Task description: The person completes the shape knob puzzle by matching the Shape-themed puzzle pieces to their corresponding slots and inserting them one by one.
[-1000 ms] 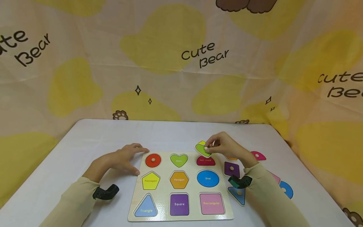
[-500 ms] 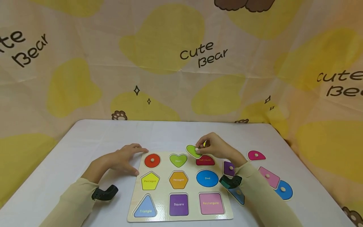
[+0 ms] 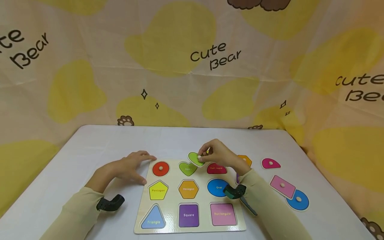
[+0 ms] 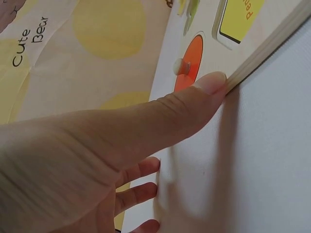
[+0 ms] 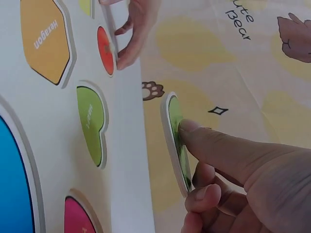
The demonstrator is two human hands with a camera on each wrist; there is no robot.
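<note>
My right hand (image 3: pixel 220 154) pinches a green heart piece (image 3: pixel 193 159) by its knob, up off the puzzle board (image 3: pixel 174 206). The piece hangs tilted near the board's back edge, just behind and right of the green heart recess (image 3: pixel 188 169); the right wrist view shows a space between them. At the board's left edge, my left hand (image 3: pixel 127 168) spreads its fingers, its thumb touching the board's side in the left wrist view. A red circle piece (image 3: pixel 160 168) with a knob sits in its recess beside that hand.
Right of the board lie a half-round piece (image 3: pixel 271 163), a pink rectangle (image 3: pixel 283 186) overlapping a blue oval (image 3: pixel 298 200), and an orange piece (image 3: pixel 245 160). A blue triangle (image 3: pixel 248 206) is partly under the right forearm. A printed cloth (image 3: pixel 180 66) hangs behind the table.
My right hand has carried the green heart leftward, from behind the half-round recess to beside the heart recess. The left hand has stayed at the board's edge.
</note>
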